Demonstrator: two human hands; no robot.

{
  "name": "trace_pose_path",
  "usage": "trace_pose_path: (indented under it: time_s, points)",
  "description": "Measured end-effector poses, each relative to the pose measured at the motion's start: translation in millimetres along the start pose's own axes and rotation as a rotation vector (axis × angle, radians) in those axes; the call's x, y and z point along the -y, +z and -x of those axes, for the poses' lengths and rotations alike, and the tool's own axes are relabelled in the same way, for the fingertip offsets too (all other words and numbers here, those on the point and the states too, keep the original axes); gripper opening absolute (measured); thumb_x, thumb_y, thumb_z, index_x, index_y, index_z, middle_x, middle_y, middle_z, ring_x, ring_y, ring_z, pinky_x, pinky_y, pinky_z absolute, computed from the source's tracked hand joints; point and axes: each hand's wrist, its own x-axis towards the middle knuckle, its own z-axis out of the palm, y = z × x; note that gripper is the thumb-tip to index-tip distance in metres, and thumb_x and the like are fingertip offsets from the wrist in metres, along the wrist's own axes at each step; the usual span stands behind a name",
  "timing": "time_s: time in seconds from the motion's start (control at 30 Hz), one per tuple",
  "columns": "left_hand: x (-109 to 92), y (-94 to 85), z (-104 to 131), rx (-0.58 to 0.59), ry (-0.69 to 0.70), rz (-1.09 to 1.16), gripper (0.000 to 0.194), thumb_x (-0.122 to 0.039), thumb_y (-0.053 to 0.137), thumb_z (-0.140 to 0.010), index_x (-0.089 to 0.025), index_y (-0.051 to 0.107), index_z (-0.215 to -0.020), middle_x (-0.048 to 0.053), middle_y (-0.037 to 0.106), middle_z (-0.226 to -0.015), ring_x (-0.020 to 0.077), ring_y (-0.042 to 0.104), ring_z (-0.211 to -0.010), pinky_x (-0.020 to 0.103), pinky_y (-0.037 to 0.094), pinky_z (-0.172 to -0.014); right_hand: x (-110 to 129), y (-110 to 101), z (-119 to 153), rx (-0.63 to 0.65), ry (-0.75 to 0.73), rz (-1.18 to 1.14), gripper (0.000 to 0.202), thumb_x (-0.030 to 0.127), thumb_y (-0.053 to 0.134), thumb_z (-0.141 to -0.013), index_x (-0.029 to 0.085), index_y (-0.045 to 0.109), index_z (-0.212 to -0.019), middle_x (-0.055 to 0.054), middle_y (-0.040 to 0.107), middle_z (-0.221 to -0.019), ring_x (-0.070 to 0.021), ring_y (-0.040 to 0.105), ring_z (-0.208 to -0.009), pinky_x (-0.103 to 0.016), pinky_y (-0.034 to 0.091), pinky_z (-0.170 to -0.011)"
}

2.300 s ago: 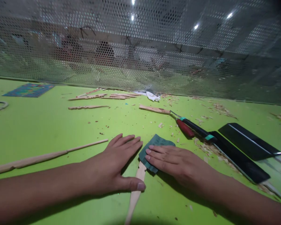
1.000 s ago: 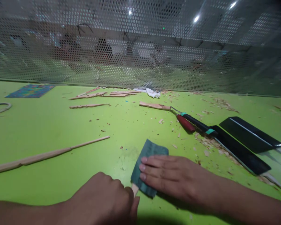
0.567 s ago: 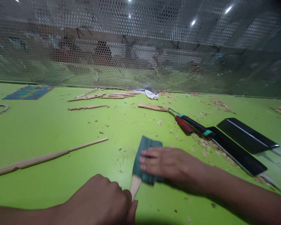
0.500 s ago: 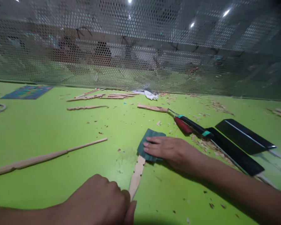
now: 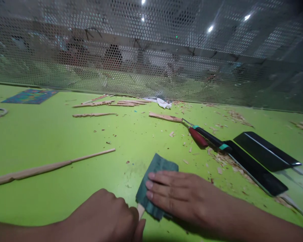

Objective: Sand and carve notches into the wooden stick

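My left hand [image 5: 107,215] is closed in a fist around the near end of a flat pale wooden piece [image 5: 140,210]. Just a short bit of the wood shows beside my thumb. A dark green sheet of sandpaper [image 5: 147,183] lies over the rest of it. My right hand [image 5: 184,195] holds the sandpaper against the wood, fingers pressed along its top; the thumb is hidden. The two hands are close together above the green table [image 5: 86,188].
A long thin wooden stick [image 5: 53,168] lies at left. Small carved pieces [image 5: 94,115] and a crumpled white tissue [image 5: 164,103] lie near the perforated metal screen [image 5: 131,74]. At right are a red-handled tool [image 5: 198,137], a black-handled tool [image 5: 212,137], black blade-like pieces [image 5: 265,149] and wood shavings [image 5: 238,118].
My right hand has slid the sandpaper toward me along the wooden piece, down to near my left fist. The notched stretch of wood seen before is now covered. My left hand stays put.
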Motion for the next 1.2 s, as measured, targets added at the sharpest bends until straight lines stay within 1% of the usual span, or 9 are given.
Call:
trace_pose_path:
  time_s: [0.2, 0.37, 0.5, 0.63, 0.73, 0.9, 0.97, 1.13, 1.2]
  points:
    - [5, 9.6, 0, -0.010, 0.031, 0.010, 0.039, -0.025, 0.050, -0.098, -0.024, 0.079, -0.073, 0.002, 0.069, -0.055, 0.0168, 0.058, -0.044, 0.028, 0.042, -0.057, -3, 0, -2, -0.052, 0.153, 0.116, 0.044, 0.002, 0.043, -0.102, 0.008, 0.068, -0.138, -0.014, 0.067, -0.143, -0.0224, 0.064, -0.134, -0.039, 0.051, -0.117]
    - [8, 10.3, 0, 0.002, 0.067, 0.012, 0.026, -0.024, 0.058, -0.095, -0.026, 0.079, -0.078, 0.000, 0.073, -0.061, 0.0153, 0.059, -0.049, 0.025, 0.041, -0.057, 3, 0, -3, -0.002, -0.050, -0.038, 0.041, 0.010, 0.047, -0.106, 0.010, 0.064, -0.143, -0.010, 0.065, -0.146, -0.0189, 0.052, -0.146, -0.033, 0.037, -0.126]
    - [8, 9.9, 1, 0.005, 0.086, 0.001, 0.027, -0.024, 0.058, -0.096, -0.025, 0.078, -0.078, 0.001, 0.074, -0.064, 0.0157, 0.060, -0.048, 0.026, 0.040, -0.057, -13, 2, 3, -0.038, 0.111, 0.071, 0.043, 0.005, 0.045, -0.104, 0.013, 0.067, -0.141, -0.011, 0.066, -0.145, -0.0189, 0.061, -0.138, -0.035, 0.048, -0.118]
    - [5, 7.9, 1, 0.004, 0.096, -0.017, 0.035, -0.021, 0.053, -0.099, -0.024, 0.077, -0.073, 0.001, 0.073, -0.061, 0.0155, 0.059, -0.046, 0.027, 0.040, -0.057, 1, 3, 3, -0.071, 0.054, 0.081, 0.037, 0.023, 0.055, -0.108, 0.006, 0.066, -0.139, -0.014, 0.067, -0.143, -0.0244, 0.058, -0.141, -0.036, 0.046, -0.119]
    - [5, 4.5, 0, 0.014, 0.116, -0.034, 0.030, -0.020, 0.057, -0.096, -0.024, 0.076, -0.074, -0.001, 0.072, -0.060, 0.0143, 0.057, -0.044, 0.025, 0.038, -0.055, 9, 1, 0, -0.088, -0.015, 0.020, 0.035, 0.022, 0.053, -0.110, 0.007, 0.068, -0.137, -0.011, 0.070, -0.140, -0.0203, 0.059, -0.139, -0.031, 0.042, -0.122]
    - [1, -5.3, 1, 0.036, 0.110, -0.073, 0.032, -0.020, 0.057, -0.096, -0.023, 0.074, -0.069, -0.001, 0.069, -0.055, 0.0119, 0.051, -0.038, 0.025, 0.025, -0.046, -15, 2, 2, -0.154, 0.099, 0.085, 0.028, 0.015, 0.054, -0.107, 0.009, 0.073, -0.127, -0.016, 0.075, -0.131, -0.0232, 0.070, -0.127, -0.037, 0.057, -0.109]
    - [-4, -10.3, 2, 0.042, 0.082, -0.108, 0.036, -0.019, 0.054, -0.097, -0.022, 0.074, -0.067, 0.000, 0.070, -0.054, 0.0127, 0.052, -0.036, 0.029, 0.016, -0.043, -11, 4, 0, -0.165, 0.106, 0.081, 0.029, 0.016, 0.057, -0.106, 0.006, 0.071, -0.130, -0.018, 0.073, -0.133, -0.0233, 0.068, -0.130, -0.037, 0.056, -0.111]
    - [-12, -21.6, 7, 0.070, 0.056, -0.206, 0.031, -0.018, 0.056, -0.096, -0.023, 0.077, -0.075, 0.003, 0.077, -0.062, 0.0174, 0.067, -0.046, 0.032, 0.013, -0.043, 4, 5, -10, -0.198, -0.048, -0.061, 0.025, 0.018, 0.058, -0.107, 0.007, 0.074, -0.122, -0.012, 0.080, -0.122, -0.0201, 0.070, -0.126, -0.031, 0.052, -0.115]
    - [-14, -26.3, 8, 0.110, 0.035, -0.211, 0.034, -0.017, 0.052, -0.098, -0.023, 0.079, -0.078, 0.004, 0.079, -0.066, 0.0194, 0.070, -0.050, 0.031, 0.014, -0.043, -7, 5, -9, -0.214, 0.102, -0.006, 0.024, 0.016, 0.053, -0.108, 0.012, 0.076, -0.117, -0.012, 0.080, -0.121, -0.0201, 0.075, -0.119, -0.033, 0.060, -0.106]
